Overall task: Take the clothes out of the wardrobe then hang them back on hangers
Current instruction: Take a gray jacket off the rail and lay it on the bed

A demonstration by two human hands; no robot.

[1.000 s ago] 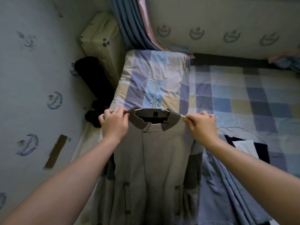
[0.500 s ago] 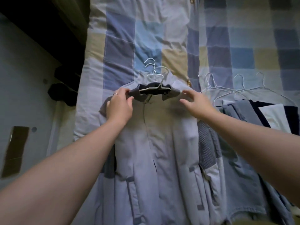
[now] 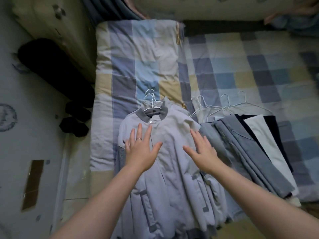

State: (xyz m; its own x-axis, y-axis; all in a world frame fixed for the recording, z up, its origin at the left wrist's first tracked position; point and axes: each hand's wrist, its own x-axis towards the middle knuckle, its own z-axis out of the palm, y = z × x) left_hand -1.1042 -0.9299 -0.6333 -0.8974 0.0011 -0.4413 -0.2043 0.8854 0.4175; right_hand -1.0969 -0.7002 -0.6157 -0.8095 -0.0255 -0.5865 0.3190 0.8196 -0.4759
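checked bed (image 3: 224, 69), jacket (image 3: 172, 133) on wire hanger (image 3: 152, 106)

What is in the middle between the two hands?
In the head view, only the front of the pale grey jacket lies between the left hand and the right hand; nothing else sits on that stretch.

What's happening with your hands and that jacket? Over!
Left hand, right hand open, spread over pale grey collared jacket. Jacket on white wire hanger, lying over checked quilt. Nothing blocking.
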